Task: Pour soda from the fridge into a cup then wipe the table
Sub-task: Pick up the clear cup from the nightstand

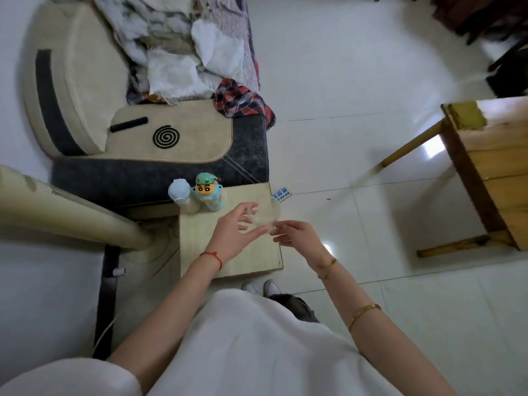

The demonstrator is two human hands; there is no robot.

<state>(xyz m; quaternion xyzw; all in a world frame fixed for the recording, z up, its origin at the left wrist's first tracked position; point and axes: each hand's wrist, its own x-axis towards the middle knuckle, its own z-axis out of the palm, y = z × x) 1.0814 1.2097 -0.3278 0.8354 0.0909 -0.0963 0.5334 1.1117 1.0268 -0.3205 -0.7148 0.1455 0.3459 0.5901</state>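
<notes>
A clear cup (264, 215) hovers over the far right part of a small light-wood table (228, 261). My left hand (234, 232) reaches in from the left, its thumb and fingers curved round the cup's side. From the right, the fingertips of my right hand (294, 234) touch the cup's near edge, loosely bent. The cup looks empty and is blurred. No soda bottle or cloth is in view.
A cartoon-figure bottle (207, 192) and a white bottle (180, 195) stand at the table's far left corner. A blue blister pack (281, 193) lies beside the far right corner. A sofa (160, 167) is behind, a wooden table (497, 172) to the right, tiled floor between them.
</notes>
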